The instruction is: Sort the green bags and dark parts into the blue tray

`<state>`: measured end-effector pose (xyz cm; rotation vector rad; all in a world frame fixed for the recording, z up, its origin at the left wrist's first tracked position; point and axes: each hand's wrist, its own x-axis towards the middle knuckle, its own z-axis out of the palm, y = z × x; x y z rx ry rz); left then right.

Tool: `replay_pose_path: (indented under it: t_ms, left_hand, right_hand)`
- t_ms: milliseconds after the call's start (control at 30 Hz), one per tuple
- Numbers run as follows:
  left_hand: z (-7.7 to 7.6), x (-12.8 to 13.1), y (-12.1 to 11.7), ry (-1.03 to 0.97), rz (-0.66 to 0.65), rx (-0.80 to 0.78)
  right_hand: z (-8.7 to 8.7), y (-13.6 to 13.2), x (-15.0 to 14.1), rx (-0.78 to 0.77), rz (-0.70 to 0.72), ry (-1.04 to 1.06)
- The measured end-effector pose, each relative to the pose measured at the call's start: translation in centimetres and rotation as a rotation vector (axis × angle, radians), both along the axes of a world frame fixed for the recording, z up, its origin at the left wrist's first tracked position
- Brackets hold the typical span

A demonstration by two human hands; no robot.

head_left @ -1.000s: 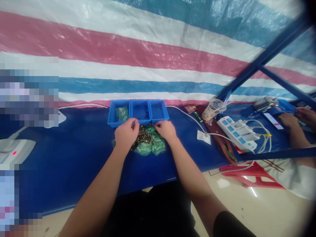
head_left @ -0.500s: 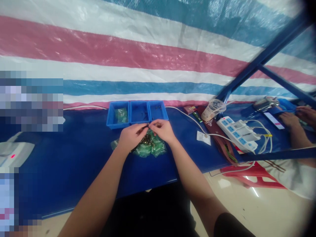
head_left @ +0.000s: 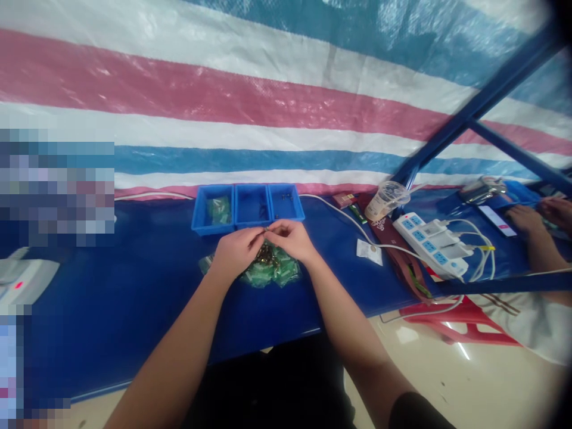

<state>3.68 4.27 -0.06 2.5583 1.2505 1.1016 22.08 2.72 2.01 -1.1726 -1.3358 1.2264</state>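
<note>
My left hand (head_left: pixel 238 251) and my right hand (head_left: pixel 292 239) meet fingertip to fingertip, both pinched closed. Something small and dark shows between them, too small to name. Beneath the hands lies a heap of small brass-coloured metal parts (head_left: pixel 267 255), partly hidden by my fingers. Green-tinted clear plastic bags (head_left: pixel 286 269) spread around and under the heap. Just beyond stand three joined blue bins (head_left: pixel 213 228). Another green bag (head_left: pixel 218 210) rests in the left bin, and a few small dark pieces lie in the middle and right ones.
On the right are a plastic cup (head_left: pixel 386 201), a brown strap-like bag (head_left: pixel 393 256), a white packet (head_left: pixel 369 251) and a power strip (head_left: pixel 429 244) with cables. A blue metal frame (head_left: pixel 447 137) rises there. Beyond it a co-worker's hands (head_left: pixel 527 219) are busy near a phone (head_left: pixel 497 221).
My hands were apart over the heap a second ago. They came together at the fingertips and have stayed joined, shifting only slightly since.
</note>
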Motion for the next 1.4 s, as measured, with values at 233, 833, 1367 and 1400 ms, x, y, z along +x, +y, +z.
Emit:
replay_pose_path:
  t_ms: [233,833,1367,1400]
  left_hand:
    - [0.2,-0.1,-0.1,0.017,0.018,0.012]
    - [1.2,-0.6,-0.5,0.022,-0.02,-0.196]
    - [1.2,-0.8,-0.7,-0.104,0.035,-0.23]
    - [1.1,-0.8,-0.7,-0.112,0.032,-0.218]
  right_hand:
    - [0.2,-0.1,0.4,0.112,-0.039,-0.086]
    - [-0.3,-0.1,-0.2,0.135,-0.018,-0.036]
    - [-0.6,-0.6,-0.9,0.088,-0.093,0.09]
    - [-0.6,-0.6,-0.9,0.083,-0.093,0.087]
